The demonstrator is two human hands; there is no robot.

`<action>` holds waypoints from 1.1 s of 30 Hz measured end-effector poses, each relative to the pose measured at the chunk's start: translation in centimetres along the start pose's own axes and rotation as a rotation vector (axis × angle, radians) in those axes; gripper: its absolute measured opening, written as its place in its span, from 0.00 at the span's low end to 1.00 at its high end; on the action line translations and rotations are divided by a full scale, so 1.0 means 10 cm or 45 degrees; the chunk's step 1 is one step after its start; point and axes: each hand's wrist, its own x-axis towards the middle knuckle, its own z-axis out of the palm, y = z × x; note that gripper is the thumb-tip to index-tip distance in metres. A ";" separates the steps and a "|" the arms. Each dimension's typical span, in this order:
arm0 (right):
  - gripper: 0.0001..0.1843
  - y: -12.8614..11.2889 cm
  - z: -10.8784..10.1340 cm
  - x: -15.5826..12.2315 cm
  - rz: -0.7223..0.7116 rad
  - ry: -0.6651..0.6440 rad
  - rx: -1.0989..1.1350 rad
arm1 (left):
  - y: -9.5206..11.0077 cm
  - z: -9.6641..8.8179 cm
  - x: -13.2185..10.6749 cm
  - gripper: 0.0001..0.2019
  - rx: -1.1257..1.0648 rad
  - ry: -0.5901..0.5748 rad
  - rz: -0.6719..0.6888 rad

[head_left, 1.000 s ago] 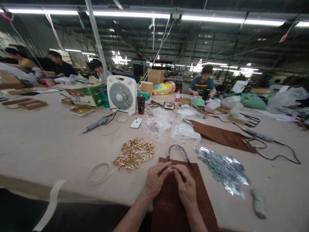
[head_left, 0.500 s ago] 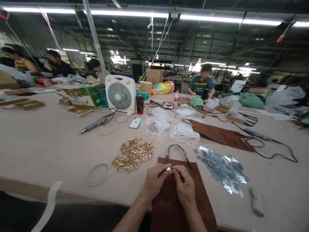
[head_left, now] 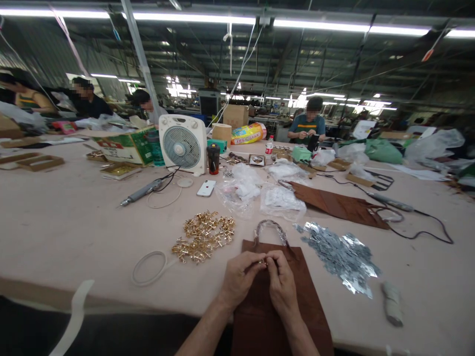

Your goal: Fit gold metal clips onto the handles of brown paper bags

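My left hand (head_left: 238, 277) and my right hand (head_left: 283, 281) meet fingertip to fingertip, both pinching a small gold metal fitting (head_left: 262, 261) that the fingers largely cover. Beneath them lies a brown bag (head_left: 304, 277) with a plastic-wrapped handle (head_left: 271, 223) pointing away from me. To the left of the hands is a loose heap of gold metal fittings (head_left: 208, 235). On the right, thin silver metal plates (head_left: 339, 257) are spread in a pile.
A white ring (head_left: 134, 272) and a grey cloth roll (head_left: 392, 304) flank the bag. Farther off are a power screwdriver (head_left: 143, 192), a phone (head_left: 206, 188), a fan (head_left: 183, 143), plastic bags (head_left: 284, 200) and another brown bag (head_left: 337, 205). A co-worker (head_left: 308, 123) sits across the table.
My fingers have shifted slightly around the gold fitting, which now shows less. The view has moved a little. Across the table, the co-worker's hands have come up and together.
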 end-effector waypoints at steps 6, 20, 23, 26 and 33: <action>0.16 0.00 0.00 -0.01 0.142 0.039 0.170 | -0.02 0.02 0.02 0.10 -0.071 0.047 -0.105; 0.24 0.03 0.00 0.04 0.263 -0.120 0.383 | -0.02 0.00 0.05 0.07 -0.071 0.118 -0.102; 0.23 0.10 0.01 0.02 0.341 -0.118 0.446 | -0.03 0.00 0.05 0.07 -0.074 0.104 -0.074; 0.22 0.17 0.02 0.01 0.399 -0.098 0.524 | -0.04 0.00 0.05 0.09 -0.062 0.067 -0.055; 0.22 0.12 0.01 0.02 0.404 -0.089 0.518 | 0.00 -0.02 0.06 0.10 -0.043 0.042 -0.017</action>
